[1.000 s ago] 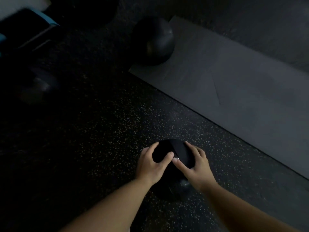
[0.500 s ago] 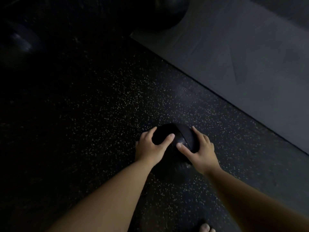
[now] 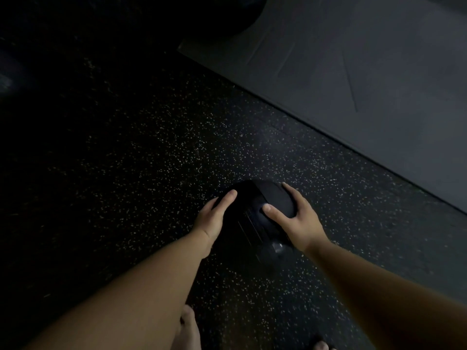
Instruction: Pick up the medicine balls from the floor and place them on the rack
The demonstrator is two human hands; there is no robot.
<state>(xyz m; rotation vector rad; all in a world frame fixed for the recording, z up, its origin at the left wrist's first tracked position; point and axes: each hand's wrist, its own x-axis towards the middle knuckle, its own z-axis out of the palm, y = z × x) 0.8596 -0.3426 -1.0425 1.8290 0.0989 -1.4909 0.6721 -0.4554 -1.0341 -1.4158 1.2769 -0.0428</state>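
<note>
A black medicine ball (image 3: 255,218) rests on the dark speckled rubber floor (image 3: 151,160) just in front of me. My left hand (image 3: 214,218) is pressed flat against the ball's left side. My right hand (image 3: 295,218) wraps its right side, thumb lying across the top. Both hands grip the ball between them. A second, larger dark ball (image 3: 227,13) sits at the top edge of the head view, mostly cut off. The rack is out of view.
A grey mat (image 3: 366,79) covers the floor at the upper right, its edge running diagonally. My bare feet (image 3: 188,329) show at the bottom edge. The left side is too dark to make out.
The view has tilted down and closer, so the far ball has slid to the top edge. My hands have spread from the ball's top to its sides.
</note>
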